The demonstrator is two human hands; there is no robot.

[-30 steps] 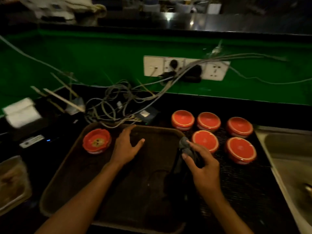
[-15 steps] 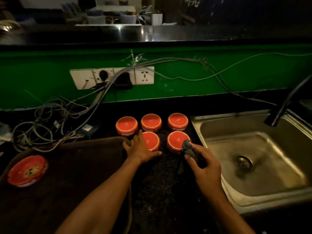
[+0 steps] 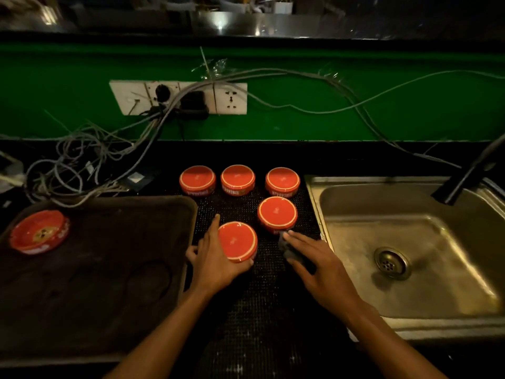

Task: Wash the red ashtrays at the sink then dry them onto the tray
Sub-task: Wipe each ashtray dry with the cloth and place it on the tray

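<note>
Several red ashtrays stand upside down on a black mesh mat beside the sink. My left hand grips the nearest upside-down ashtray from its left side. Just behind it stands another ashtray, and three more form a back row. My right hand holds a dark grey cloth right in front of the second ashtray. One red ashtray sits right way up in the far left corner of the brown tray.
A steel sink with a drain lies at the right, and a dark tap leans over it. A tangle of cables runs from the wall sockets on the green backsplash down to the counter behind the tray.
My left hand went from the tray to the mat and closed on the nearest upside-down ashtray, drawing it toward me. My right hand kept the cloth. The view swung right toward the sink.
</note>
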